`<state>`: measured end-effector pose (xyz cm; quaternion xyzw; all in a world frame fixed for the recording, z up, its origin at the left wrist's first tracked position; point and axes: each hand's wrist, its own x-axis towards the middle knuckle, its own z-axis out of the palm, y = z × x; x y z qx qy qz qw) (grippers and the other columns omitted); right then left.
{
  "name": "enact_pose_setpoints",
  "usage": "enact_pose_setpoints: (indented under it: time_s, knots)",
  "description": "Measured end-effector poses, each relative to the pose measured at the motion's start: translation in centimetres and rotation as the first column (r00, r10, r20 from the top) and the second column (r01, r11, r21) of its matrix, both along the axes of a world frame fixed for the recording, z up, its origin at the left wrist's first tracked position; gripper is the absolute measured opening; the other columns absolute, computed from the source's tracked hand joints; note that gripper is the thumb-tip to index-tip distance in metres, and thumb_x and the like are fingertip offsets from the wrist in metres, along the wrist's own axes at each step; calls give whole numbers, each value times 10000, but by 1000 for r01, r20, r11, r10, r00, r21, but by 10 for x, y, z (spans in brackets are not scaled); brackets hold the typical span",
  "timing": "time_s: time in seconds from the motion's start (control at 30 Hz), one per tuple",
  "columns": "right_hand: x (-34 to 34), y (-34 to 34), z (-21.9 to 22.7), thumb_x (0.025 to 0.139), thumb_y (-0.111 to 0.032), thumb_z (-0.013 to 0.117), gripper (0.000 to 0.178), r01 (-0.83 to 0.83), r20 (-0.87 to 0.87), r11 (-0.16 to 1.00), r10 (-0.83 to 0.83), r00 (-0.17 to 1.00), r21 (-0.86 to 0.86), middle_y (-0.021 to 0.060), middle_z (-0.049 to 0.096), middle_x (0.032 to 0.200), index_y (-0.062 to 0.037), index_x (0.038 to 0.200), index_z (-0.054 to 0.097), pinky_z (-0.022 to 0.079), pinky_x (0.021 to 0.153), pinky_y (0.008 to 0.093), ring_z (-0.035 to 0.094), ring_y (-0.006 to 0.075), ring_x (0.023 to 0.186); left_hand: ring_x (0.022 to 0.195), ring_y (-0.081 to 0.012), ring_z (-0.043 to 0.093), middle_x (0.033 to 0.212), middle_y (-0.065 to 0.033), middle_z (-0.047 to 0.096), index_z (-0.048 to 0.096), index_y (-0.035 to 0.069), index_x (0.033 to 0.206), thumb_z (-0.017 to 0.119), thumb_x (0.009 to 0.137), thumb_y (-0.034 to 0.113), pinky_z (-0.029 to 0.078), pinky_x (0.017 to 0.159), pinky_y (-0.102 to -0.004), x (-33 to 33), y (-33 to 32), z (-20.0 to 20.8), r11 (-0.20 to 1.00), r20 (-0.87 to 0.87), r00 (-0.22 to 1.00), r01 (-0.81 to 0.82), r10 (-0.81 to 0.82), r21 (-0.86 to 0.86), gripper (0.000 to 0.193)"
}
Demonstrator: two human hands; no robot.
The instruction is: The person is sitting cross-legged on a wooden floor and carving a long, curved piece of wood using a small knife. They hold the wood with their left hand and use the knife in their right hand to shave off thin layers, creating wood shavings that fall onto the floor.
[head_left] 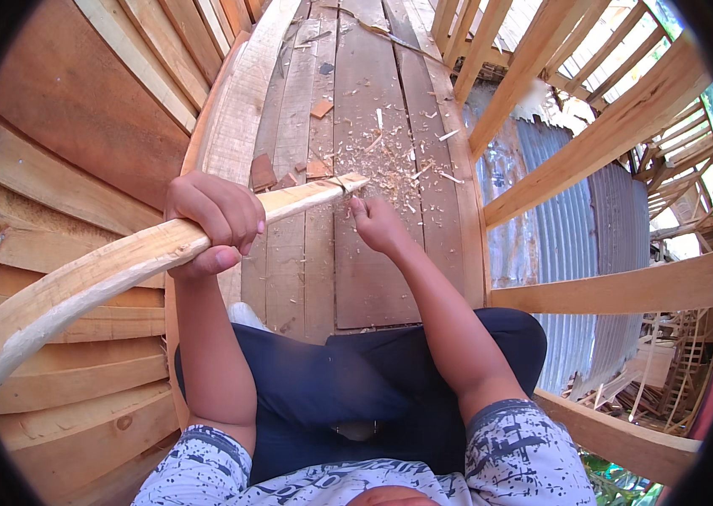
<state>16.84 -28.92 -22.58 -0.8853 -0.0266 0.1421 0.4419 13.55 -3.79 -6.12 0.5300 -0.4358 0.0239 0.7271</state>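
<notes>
My left hand (215,221) is wrapped round a long, pale wooden pole (91,261). The pole runs from the lower left, past my fist, to a narrow trimmed end over the floorboards. Close to that end is my right hand (378,224), its fingers curled and its thumb up. A thin, dark, blade-like edge (345,185) lies across the wood just beyond the thumb. Whatever the right fist encloses is mostly hidden by the fingers.
Shavings (390,156) and reddish-brown chips (320,168) litter the plank floor (365,287) beneath the pole. A wall of overlapping boards (53,185) rises on the left. Wooden posts and rails (610,287) border the right side, with corrugated metal sheets (563,211) beyond.
</notes>
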Motion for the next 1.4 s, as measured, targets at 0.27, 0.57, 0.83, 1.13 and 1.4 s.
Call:
enact_pose_setpoints:
  time_s: [0.27,0.57,0.83,1.13,1.4]
  knots:
    - [-12,18,45,1034,-412,457,562,-50,14,996,51,999,-76,280,656,757,54,782,646,495,722,509,662,429,754,676,-133,495,690,26,496,636,60,753,830,760,368,476,671,-281,-1,-4,-16,974,11,981,-189,192,-122,364]
    - [-10,14,1,1040,-372,475,564,104,35,995,-104,994,-1,246,560,603,58,687,567,425,598,494,550,385,563,642,-114,469,667,18,469,551,-42,1267,653,844,289,436,598,-229,-6,-26,-39,841,-75,889,-453,452,-297,547]
    - [-19,28,28,1024,-376,490,543,112,32,987,-116,993,111,285,619,692,54,715,612,459,650,529,623,446,675,642,-96,485,635,12,478,554,-9,991,618,720,109,452,609,-231,-6,-23,-30,895,-79,940,-341,333,-286,302]
    - [-23,24,28,1006,-369,509,502,-25,225,999,17,974,33,289,654,759,41,759,663,499,711,547,651,468,758,619,-103,452,622,-6,482,550,0,907,566,687,74,454,601,-238,-7,-19,-29,899,-81,933,-359,350,-253,232]
    - [-16,25,19,1014,-370,491,513,48,145,998,-55,988,48,281,646,725,29,736,654,506,717,547,650,473,745,615,-104,445,610,-12,472,548,13,846,576,671,80,443,586,-234,-6,-18,-26,891,-99,920,-393,380,-227,189]
